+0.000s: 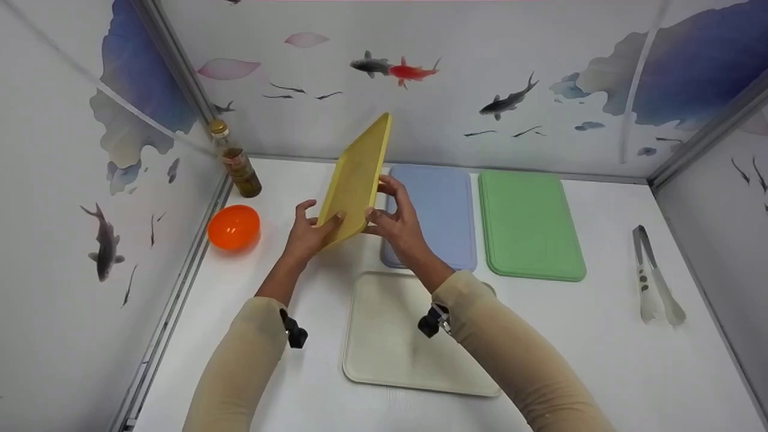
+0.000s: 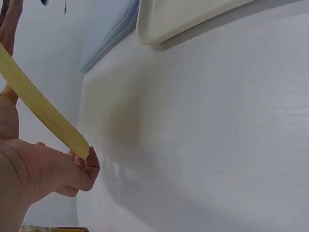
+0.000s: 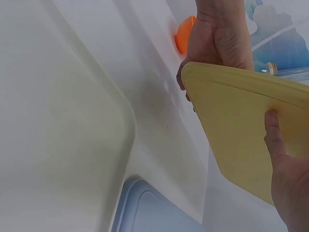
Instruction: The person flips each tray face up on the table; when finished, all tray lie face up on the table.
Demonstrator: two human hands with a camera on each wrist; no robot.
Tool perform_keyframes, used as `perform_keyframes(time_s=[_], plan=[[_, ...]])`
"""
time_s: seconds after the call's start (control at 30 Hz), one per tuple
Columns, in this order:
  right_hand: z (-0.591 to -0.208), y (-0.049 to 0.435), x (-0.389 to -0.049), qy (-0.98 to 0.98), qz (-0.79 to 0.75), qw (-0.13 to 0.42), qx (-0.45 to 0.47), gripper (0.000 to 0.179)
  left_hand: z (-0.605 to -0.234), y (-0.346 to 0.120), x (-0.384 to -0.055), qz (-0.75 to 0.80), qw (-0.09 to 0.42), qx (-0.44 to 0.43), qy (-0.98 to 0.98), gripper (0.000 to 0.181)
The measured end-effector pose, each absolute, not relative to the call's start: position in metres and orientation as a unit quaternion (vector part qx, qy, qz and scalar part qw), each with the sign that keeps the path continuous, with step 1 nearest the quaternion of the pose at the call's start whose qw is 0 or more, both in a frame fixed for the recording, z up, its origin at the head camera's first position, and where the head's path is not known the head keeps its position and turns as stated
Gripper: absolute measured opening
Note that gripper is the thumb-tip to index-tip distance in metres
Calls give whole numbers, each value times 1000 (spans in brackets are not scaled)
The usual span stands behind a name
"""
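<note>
Yellow board [image 1: 355, 180] is being held clear of the white table [image 1: 600, 336], tilted steeply on edge with its far corner pointing up toward the back wall. It is hanging above the table just left of the blue board [image 1: 441, 213], which serves as the landmark for this record.

Left hand [image 1: 307, 234] is gripping the lower near corner of the yellow board from the left, thumb lying across the near face and fingers curled behind; the left wrist view is showing the board's edge running through the palm with the fingers [image 2: 84, 166] closed under it. Right hand [image 1: 396, 219] is holding the opposite long edge, fingers wrapping over the top, thumb [image 3: 274, 140] pressing flat against the board's face. Both forearms, in beige sleeves, are reaching forward and converging on the board.

Green board [image 1: 531, 225] is lying flat immediately right of the blue board. Cream board [image 1: 396, 336] is lying just in front of it. Metal tongs [image 1: 651, 276] are resting well to its right. Orange bowl [image 1: 233, 227] and a capped bottle [image 1: 237, 161] are standing well to its left, near the side wall.
</note>
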State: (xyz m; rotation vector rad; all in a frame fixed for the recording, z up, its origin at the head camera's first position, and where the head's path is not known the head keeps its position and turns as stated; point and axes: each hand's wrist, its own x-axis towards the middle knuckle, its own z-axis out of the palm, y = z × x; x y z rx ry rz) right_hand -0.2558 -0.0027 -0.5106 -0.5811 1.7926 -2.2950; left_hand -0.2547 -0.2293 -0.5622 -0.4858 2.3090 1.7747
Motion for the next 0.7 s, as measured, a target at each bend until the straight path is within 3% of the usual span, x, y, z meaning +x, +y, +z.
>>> perform_keyframes(time_s=[0.33,0.7], plan=[[-516,2,-260,601,-762,131,-204,81,-560,-248,-249,534,50,-214,816,104],[-528,1,-259,759,-608,103,-210,81,-565,-260,-243,431,-20,-211,877,98]])
